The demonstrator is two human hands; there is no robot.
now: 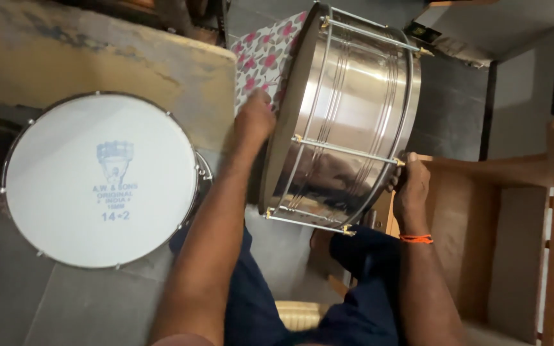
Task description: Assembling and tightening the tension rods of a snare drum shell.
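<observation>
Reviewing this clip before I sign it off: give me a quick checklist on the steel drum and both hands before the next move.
1. Left hand on the steel drum at its head side: ok.
2. Right hand gripping the far rim: ok.
3. Drum tilted on edge, held from both sides: ok.
4. Tension rod seated at both ends: ok.
5. Lug tightness: cannot tell.
6. White-headed drum apart from the work: ok.
</observation>
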